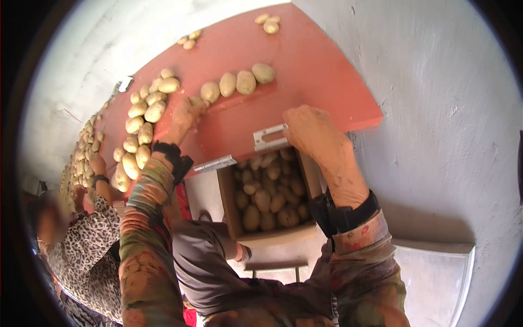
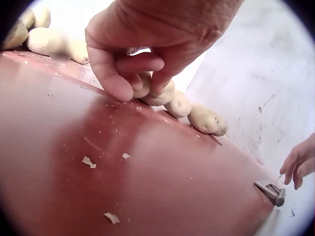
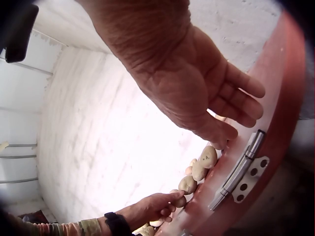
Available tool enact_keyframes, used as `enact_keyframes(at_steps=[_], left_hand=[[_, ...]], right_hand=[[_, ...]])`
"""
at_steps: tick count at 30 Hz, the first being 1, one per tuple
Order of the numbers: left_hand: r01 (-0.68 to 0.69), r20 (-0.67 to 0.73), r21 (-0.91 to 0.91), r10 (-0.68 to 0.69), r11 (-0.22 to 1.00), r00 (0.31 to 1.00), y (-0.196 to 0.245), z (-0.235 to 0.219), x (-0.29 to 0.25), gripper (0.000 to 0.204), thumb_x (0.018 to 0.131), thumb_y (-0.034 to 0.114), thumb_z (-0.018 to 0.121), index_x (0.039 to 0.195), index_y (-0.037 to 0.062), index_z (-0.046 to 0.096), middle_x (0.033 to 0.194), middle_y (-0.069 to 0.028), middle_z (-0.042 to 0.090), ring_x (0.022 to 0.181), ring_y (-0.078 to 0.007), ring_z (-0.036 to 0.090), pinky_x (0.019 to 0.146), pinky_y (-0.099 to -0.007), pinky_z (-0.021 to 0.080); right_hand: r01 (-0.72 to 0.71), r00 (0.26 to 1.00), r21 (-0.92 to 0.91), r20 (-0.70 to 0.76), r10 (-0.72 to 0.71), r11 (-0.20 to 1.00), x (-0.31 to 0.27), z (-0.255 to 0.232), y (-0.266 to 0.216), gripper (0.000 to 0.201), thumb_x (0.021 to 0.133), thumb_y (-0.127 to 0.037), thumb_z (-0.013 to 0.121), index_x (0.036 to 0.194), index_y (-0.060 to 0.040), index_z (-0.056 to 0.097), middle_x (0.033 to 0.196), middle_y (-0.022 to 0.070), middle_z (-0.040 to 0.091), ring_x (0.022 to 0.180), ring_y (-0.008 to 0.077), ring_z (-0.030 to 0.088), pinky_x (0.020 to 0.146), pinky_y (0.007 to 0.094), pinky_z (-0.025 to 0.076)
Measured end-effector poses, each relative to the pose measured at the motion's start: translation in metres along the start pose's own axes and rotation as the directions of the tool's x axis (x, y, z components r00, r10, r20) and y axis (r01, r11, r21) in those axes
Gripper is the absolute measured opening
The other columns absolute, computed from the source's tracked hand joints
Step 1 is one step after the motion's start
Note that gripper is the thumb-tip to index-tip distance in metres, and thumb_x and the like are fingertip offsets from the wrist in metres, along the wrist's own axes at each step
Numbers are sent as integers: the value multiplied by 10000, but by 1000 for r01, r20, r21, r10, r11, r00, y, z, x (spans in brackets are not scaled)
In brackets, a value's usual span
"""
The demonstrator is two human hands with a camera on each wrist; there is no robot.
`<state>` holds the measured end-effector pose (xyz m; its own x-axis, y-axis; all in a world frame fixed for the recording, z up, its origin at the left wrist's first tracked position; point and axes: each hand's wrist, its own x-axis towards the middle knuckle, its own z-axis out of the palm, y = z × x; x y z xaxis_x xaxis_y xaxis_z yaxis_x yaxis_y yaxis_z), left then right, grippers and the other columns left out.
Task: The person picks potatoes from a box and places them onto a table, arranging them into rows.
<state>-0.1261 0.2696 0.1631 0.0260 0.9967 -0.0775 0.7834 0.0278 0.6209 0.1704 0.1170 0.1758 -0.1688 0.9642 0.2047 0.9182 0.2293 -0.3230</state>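
My left hand (image 1: 187, 114) pinches the potato (image 1: 210, 92) at the near-left end of a short row on the red board (image 1: 321, 71). In the left wrist view, the fingers of that hand (image 2: 147, 44) curl around the end potato (image 2: 142, 84), partly hiding it. More potatoes (image 1: 245, 82) continue the row to the right. My right hand (image 1: 318, 133) is held above the board's front edge beside a metal hinge (image 1: 271, 137). The right wrist view shows this hand (image 3: 197, 83) with extended fingers and nothing held, the row of potatoes (image 3: 199, 170) beyond its thumb.
A cardboard box (image 1: 272, 235) of potatoes stands below the board's edge. Many potatoes (image 1: 155, 111) lie at the left, with small groups (image 1: 271, 26) at the back. Another person (image 1: 87, 240) in leopard print is at the left. A grey wall (image 1: 436, 109) stands at the right.
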Motion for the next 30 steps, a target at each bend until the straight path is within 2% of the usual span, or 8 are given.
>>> enact_keyframes(at_steps=[5, 9, 13, 17, 20, 24, 27, 30], left_hand=[[66, 19, 27, -66, 997, 998, -10, 1, 20, 676, 809, 371, 692, 1305, 11, 409, 741, -16, 564, 601, -119, 534, 431, -270, 459], [144, -29, -14, -145, 989, 989, -2, 1, 11, 851, 790, 357, 715, 1448, 58, 265, 721, -12, 538, 582, -115, 514, 418, -300, 477], [121, -59, 85, -116, 989, 992, 18, -4, -24, 680, 804, 318, 713, 1325, 8, 407, 758, -54, 598, 602, -149, 578, 444, -309, 514], [-196, 70, -134, 207, 971, 976, 56, 15, -95, 377, 832, 259, 684, 1115, 27, 594, 766, -43, 621, 593, -130, 564, 464, -260, 482], [-411, 246, -185, 447, 893, 860, 78, 49, -154, 244, 828, 204, 673, 1004, 37, 646, 742, -45, 644, 590, -141, 571, 542, -294, 482], [-397, 630, 61, 273, 916, 727, 77, 96, -175, 307, 778, 273, 682, 1000, 64, 650, 847, -127, 665, 763, -257, 645, 699, -358, 504], [-596, 692, 29, 414, 803, 592, 34, 138, -167, 310, 804, 215, 672, 1042, 28, 608, 694, -126, 631, 653, -262, 623, 601, -359, 463], [-595, 734, 68, 364, 801, 574, 10, 168, -162, 343, 789, 202, 652, 1084, 38, 590, 809, -163, 654, 791, -321, 643, 675, -389, 482]], right_hand=[[-20, 994, 14, 108, 19, 1000, -3, -8, -3, 143, 767, -113, 566, 808, -14, 661, 832, 202, 660, 831, 365, 648, 741, 457, 519], [-21, 999, -3, 33, 21, 1000, 1, -2, -5, 148, 764, -115, 580, 819, -10, 669, 831, 205, 663, 825, 368, 651, 735, 448, 525], [-1, 1000, -11, -9, 1, 1000, -3, -3, -2, 167, 765, -130, 603, 844, -3, 678, 816, 201, 666, 810, 368, 653, 717, 439, 529], [-4, 999, -31, 33, 5, 1000, -7, -11, -3, 183, 773, -145, 611, 868, -4, 681, 838, 202, 667, 823, 362, 654, 727, 438, 526], [-42, 993, -40, 109, 46, 998, -7, -18, -7, 182, 780, -149, 610, 865, -5, 679, 865, 203, 666, 855, 356, 650, 744, 440, 522], [-33, 989, -45, 141, 39, 998, -7, -15, -8, 179, 779, -141, 597, 861, -3, 676, 886, 199, 666, 881, 350, 645, 750, 443, 519], [-30, 994, -44, 105, 35, 999, -5, -11, -4, 182, 776, -138, 592, 864, -4, 676, 883, 198, 667, 876, 350, 646, 746, 443, 520], [-33, 993, -46, 108, 38, 998, -6, -14, -2, 187, 775, -135, 589, 874, -4, 677, 879, 200, 667, 865, 356, 647, 747, 443, 520]])
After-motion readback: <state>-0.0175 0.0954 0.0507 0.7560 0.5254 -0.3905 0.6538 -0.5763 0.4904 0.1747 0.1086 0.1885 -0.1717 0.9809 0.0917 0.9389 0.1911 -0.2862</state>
